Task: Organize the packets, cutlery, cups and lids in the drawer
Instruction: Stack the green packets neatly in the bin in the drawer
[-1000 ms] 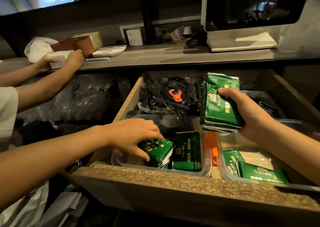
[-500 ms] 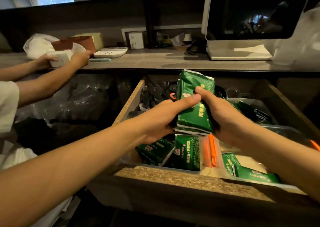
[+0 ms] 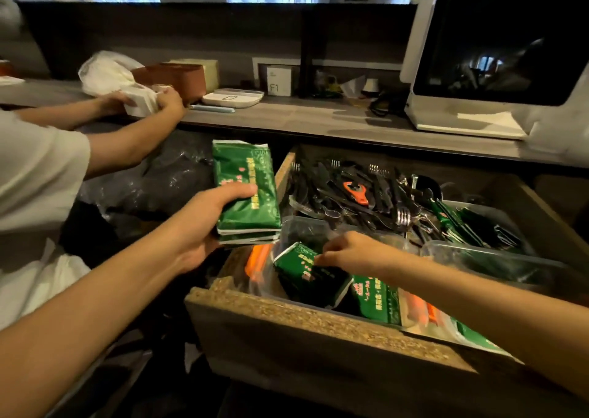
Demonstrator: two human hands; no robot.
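The stack of green packets (image 3: pixel 245 194) has changed hands. Half a second ago both hands met around it above the drawer; a second ago the right hand alone held it up while the left reached into the clear container. Now the left hand (image 3: pixel 204 223) carries the stack by itself, to the left of the open drawer (image 3: pixel 318 318) and just outside its left wall. The freed right hand (image 3: pixel 353 251) has gone down into the near clear container (image 3: pixel 306 226) for more. This suggests the loose packets are being gathered into one pile, with several more to collect.

The left arm reaches forward from the near left. Its fingers are curled under the stack's near end and its thumb lies flat across the top face, gripping it. The stack stands tilted, long side pointing away.

The right arm comes in from the near right, wrist bent down. Its fingertips pinch the upper edge of a single green packet (image 3: pixel 302 267), which leans on others in the container. More green packets lie to the right, near the drawer front. Black cutlery (image 3: pixel 350 194) fills the far part of the drawer.
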